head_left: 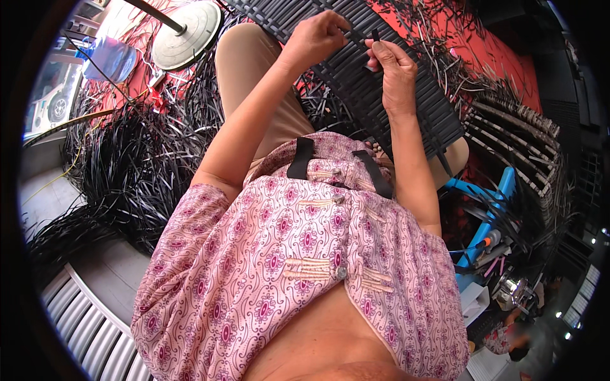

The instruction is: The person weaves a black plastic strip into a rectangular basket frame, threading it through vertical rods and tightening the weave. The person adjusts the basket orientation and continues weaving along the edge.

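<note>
A black woven rattan panel (406,101) lies across my lap, tilted away to the right. My left hand (316,39) pinches a black strip at the panel's upper part, fingers closed on it. My right hand (393,66) grips the end of a black strip (373,39) right beside it, thumb pressed against the weave. Both hands are almost touching. My pink patterned shirt (298,254) fills the lower middle of the view.
Heaps of loose black strips (133,165) cover the floor at left. A round fan base (187,35) stands at top left on a red mat (483,44). A blue stool frame (486,203) and woven pieces (521,133) sit at right. Corrugated metal (89,317) lies lower left.
</note>
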`<state>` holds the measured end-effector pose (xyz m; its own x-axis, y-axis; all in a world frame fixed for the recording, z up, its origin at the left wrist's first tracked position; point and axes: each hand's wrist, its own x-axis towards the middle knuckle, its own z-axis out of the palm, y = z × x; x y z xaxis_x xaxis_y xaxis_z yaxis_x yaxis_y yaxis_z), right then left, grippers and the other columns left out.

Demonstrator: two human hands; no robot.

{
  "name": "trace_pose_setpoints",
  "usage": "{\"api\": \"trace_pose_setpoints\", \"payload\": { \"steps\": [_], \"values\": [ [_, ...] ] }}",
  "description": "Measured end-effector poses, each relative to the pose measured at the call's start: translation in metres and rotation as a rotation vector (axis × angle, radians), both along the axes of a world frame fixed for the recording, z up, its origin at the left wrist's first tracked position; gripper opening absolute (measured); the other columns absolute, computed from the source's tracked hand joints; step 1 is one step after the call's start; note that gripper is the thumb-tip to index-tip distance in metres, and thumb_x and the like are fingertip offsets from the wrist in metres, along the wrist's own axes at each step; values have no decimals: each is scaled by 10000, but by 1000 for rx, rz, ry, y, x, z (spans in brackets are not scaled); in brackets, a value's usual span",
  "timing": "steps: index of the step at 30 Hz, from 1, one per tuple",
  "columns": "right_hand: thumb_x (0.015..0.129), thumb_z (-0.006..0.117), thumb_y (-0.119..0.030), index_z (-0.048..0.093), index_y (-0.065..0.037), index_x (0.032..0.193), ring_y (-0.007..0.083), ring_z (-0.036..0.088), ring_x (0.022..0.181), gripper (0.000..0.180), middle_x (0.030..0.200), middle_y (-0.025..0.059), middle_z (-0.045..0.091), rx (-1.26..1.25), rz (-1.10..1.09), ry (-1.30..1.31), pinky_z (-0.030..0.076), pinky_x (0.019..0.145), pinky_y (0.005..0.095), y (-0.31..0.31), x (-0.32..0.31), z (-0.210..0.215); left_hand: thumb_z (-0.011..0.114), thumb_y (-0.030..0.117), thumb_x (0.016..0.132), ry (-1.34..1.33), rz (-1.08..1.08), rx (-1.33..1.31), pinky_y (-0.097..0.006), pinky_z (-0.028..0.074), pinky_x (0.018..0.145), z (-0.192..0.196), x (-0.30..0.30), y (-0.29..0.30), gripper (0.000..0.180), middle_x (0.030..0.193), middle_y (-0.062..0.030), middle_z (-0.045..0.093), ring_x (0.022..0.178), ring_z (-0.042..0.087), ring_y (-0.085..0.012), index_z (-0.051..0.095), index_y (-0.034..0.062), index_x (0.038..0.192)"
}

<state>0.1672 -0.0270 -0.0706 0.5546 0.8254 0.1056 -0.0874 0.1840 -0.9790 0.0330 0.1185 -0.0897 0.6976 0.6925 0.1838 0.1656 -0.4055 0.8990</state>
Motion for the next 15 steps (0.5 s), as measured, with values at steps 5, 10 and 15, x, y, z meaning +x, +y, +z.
{"api": "trace_pose_setpoints", "payload": {
  "steps": [5, 10, 15],
  "values": [
    [954, 717, -181, 759, 3, 1026, 30, 553, 698, 202, 881, -8, 720, 4, -76, 45, 465, 642, 199, -5, -3, -4, 779, 173, 803, 233, 65, 283, -367, 536, 736, -9, 9, -24, 353, 855, -61, 729, 826, 701, -237, 638, 81, 1113],
    [949, 724, -165, 744, 7, 1074, 44, 560, 720, 214, 979, 31, 748, -10, -114, 57, 456, 642, 204, -5, -1, -11, 760, 207, 806, 396, 99, 451, -421, 531, 761, -9, 20, -28, 395, 886, -64, 738, 902, 702, -285, 599, 98, 1150],
    [929, 741, -141, 738, 15, 1083, 35, 559, 693, 219, 947, 17, 737, -141, -147, -56, 468, 622, 190, -3, -3, -14, 653, 130, 824, 334, 104, 409, -475, 528, 784, -7, 17, -34, 340, 868, -158, 714, 890, 699, -367, 599, 75, 1154]
  ]
}}
